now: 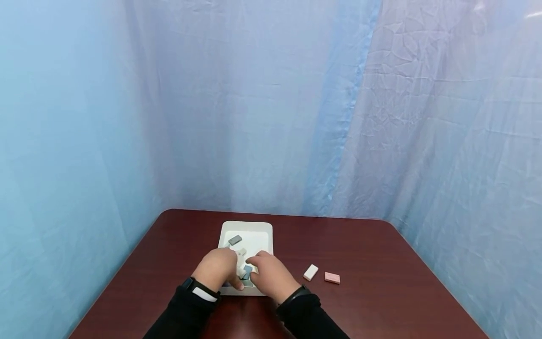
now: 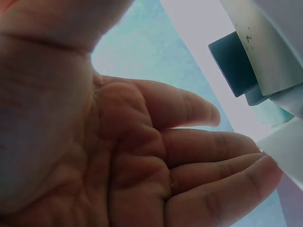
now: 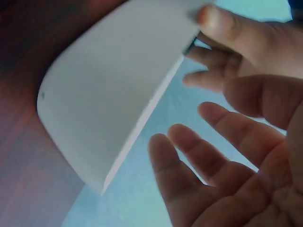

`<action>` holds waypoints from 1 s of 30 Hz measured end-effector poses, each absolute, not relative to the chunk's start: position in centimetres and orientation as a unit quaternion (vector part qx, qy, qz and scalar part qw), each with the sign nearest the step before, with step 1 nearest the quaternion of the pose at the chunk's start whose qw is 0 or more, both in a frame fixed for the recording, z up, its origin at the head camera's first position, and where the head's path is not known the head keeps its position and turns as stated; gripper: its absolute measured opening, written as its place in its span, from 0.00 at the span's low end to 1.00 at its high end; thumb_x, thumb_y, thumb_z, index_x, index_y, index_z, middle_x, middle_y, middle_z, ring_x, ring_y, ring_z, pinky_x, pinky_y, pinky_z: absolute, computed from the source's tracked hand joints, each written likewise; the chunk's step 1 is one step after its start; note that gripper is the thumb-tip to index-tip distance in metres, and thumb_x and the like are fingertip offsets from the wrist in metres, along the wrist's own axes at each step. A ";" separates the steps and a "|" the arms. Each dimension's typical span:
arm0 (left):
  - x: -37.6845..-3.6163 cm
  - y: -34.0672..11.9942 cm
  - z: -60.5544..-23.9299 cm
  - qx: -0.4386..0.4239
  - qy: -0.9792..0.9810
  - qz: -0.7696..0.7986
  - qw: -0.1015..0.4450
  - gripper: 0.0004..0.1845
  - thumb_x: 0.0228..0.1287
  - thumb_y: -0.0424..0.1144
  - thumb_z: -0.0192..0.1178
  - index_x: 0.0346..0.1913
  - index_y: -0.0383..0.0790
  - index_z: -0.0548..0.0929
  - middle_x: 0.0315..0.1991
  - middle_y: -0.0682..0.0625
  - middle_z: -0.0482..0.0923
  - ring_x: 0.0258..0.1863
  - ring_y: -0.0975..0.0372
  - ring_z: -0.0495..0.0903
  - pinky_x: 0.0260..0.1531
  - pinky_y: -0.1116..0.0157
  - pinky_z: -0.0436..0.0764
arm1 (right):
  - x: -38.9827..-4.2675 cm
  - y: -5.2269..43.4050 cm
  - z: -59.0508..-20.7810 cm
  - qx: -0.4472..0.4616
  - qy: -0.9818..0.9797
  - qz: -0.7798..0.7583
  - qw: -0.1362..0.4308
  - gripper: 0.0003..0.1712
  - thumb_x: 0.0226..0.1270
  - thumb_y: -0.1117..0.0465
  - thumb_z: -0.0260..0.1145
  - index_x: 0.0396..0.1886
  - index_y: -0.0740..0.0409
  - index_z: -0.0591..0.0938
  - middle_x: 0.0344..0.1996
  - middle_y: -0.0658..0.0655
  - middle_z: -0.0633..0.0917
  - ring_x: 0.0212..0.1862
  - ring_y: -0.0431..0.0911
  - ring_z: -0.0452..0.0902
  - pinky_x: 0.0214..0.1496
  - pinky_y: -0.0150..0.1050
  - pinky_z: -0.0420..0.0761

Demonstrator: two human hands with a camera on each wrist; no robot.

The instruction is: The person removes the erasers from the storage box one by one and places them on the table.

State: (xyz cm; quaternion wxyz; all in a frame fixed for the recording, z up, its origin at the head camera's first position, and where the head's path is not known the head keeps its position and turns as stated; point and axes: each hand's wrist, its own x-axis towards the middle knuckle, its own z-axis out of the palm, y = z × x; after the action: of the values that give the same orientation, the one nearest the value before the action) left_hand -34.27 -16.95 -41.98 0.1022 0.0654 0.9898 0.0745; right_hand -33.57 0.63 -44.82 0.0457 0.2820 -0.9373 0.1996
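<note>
A shallow white tray (image 1: 259,236) holds several small rectangular blocks, among them a grey block (image 1: 235,240) and a blue block (image 1: 248,269). My left hand (image 1: 218,267) reaches over the tray's left side. Its fingers look nearly straight in the left wrist view, fingertips close to the tray wall, near a dark-ended block (image 2: 233,66). Over the tray's right side is my right hand (image 1: 273,276). The right wrist view shows its fingers spread and loosely bent, nothing between them, beside the tray's outer wall (image 3: 109,80). Both hands hide part of the blocks.
On the dark red table (image 1: 381,282), a white block (image 1: 311,272) and a pink block (image 1: 332,278) lie to the right of the tray. Light blue curtains (image 1: 262,108) hang behind the table and along both sides.
</note>
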 end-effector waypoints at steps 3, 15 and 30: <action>-34.3 -17.0 -42.0 0.065 0.988 0.077 0.113 0.22 0.47 0.55 0.86 0.30 0.42 0.88 0.28 0.51 0.80 0.30 0.58 0.78 0.39 0.56 0.82 | -33.9 -0.1 -45.2 0.300 -0.935 0.184 0.044 0.19 0.69 0.68 0.68 0.56 0.53 0.91 0.50 0.53 0.89 0.53 0.45 0.87 0.55 0.39 0.86; -34.8 -16.9 -41.7 0.077 0.988 0.073 0.111 0.19 0.46 0.50 0.88 0.27 0.43 0.89 0.28 0.52 0.81 0.29 0.59 0.77 0.37 0.58 0.81 | -35.4 -2.3 -46.0 0.314 -0.937 0.151 -0.016 0.12 0.66 0.68 0.72 0.41 0.47 0.94 0.37 0.45 0.91 0.36 0.35 0.79 0.41 0.29 0.76; -34.7 -16.9 -41.7 0.060 0.988 0.085 0.116 0.19 0.47 0.52 0.87 0.26 0.44 0.88 0.28 0.52 0.81 0.29 0.58 0.78 0.39 0.56 0.83 | -37.2 -2.4 -47.5 0.301 -0.946 0.118 -0.008 0.14 0.65 0.59 0.78 0.51 0.47 0.91 0.37 0.48 0.87 0.36 0.38 0.78 0.42 0.33 0.78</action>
State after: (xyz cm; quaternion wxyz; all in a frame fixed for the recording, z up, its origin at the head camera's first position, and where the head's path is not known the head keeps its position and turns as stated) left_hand -34.66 -16.92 -41.70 0.1161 0.0605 0.9877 0.0851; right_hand -37.20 -2.39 -47.50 -0.0079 0.3006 -0.9465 0.1175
